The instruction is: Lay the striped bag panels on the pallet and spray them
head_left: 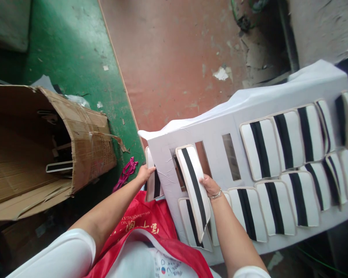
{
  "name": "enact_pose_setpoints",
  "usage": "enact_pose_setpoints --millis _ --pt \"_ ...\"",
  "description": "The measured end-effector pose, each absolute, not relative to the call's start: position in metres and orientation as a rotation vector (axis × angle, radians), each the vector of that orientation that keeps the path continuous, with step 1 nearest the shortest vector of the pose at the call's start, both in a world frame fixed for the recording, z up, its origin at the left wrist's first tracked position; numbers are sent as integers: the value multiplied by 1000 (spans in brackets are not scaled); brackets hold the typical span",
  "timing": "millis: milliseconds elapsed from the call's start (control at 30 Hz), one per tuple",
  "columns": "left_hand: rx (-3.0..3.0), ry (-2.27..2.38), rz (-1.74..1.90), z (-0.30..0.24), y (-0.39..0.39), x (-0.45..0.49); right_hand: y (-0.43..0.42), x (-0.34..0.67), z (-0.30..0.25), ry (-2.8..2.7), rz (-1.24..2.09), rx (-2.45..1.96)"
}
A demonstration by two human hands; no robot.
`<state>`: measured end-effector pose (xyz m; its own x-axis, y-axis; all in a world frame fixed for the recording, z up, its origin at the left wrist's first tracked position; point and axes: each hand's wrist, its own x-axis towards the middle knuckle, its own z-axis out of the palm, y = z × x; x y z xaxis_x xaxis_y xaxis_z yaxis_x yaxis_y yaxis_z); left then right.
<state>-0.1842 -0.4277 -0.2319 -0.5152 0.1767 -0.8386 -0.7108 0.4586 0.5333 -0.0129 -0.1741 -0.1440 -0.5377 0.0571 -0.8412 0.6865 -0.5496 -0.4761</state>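
My right hand [211, 187], with a bracelet at the wrist, grips the right edge of a white pad [195, 185] with a black stripe and beige edging. This pad is raised and tilted above the white-covered board [217, 154], partly hiding a rectangular slot in it. Beyond the board's left end, my left hand [146, 173] is closed on the edge of a second striped pad [152, 189], whose right side is hidden behind the board. Below the raised pad, another striped pad [188, 220] lies on the board, partly covered.
Several similar striped pads [275, 204] lie in two rows across the board's right part. Two slots [231, 156] show in its left part. A large cardboard box [89, 143] stands open at left. Purple straps [127, 172] lie on the green floor [84, 50].
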Motion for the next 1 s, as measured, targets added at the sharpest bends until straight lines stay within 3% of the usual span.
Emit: enact_pose_setpoints --millis 233,433,733,1000 --pt "-453 1701 1226 -233 -432 -181 -171 -92 -181 1312 -2000 1069" --pt "-459 1715 1240 -240 -435 -178 -161 -71 -192 1669 -1718 868" --pt "-487 1688 1251 -248 -435 -174 -185 -76 -190 2237 -939 952" --pt "-497 1607 1290 -244 -435 -176 -213 -68 -191 2227 -881 1281"
